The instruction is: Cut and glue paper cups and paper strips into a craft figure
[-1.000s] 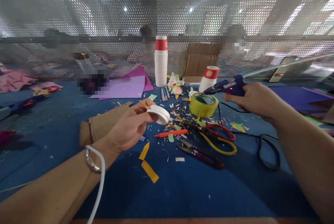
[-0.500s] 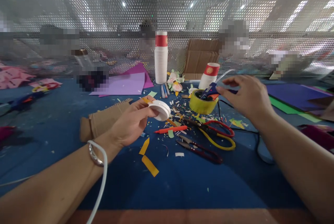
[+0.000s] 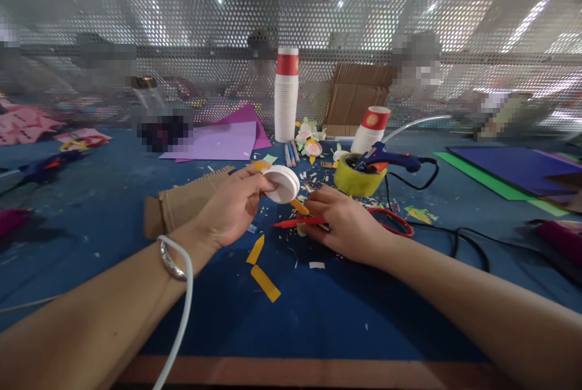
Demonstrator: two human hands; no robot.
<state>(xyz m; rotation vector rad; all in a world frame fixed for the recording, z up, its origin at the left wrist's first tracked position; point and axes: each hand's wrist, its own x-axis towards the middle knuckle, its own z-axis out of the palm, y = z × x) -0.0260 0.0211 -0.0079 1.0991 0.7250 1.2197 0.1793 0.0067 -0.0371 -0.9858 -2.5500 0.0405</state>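
Observation:
My left hand (image 3: 236, 199) pinches a shallow white round piece with a raised rim (image 3: 282, 185), tilted above the table. A bit of orange paper (image 3: 261, 165) shows by its fingers. My right hand (image 3: 341, 223) is low over the table, fingers curved and apart around the rear end of a red marker (image 3: 295, 222). An orange paper strip (image 3: 300, 207) lies by its fingertips. Under and behind this hand are scissors, with their red handle loop (image 3: 400, 222) showing. A blue glue gun (image 3: 395, 158) rests on a yellow tape roll (image 3: 357, 181), a clear glue stick rising from its back.
A tall stack of paper cups (image 3: 286, 99) and a shorter stack (image 3: 370, 129) stand behind. Cardboard (image 3: 191, 196) lies left, purple paper (image 3: 218, 141) beyond it. Paper scraps litter the middle. A black cord (image 3: 459, 232) runs right. A white cable (image 3: 182, 317) crosses my left wrist.
My right hand has let go of the glue gun, now on the tape roll, and moved down and left to the red marker. My left hand still holds the white round piece.

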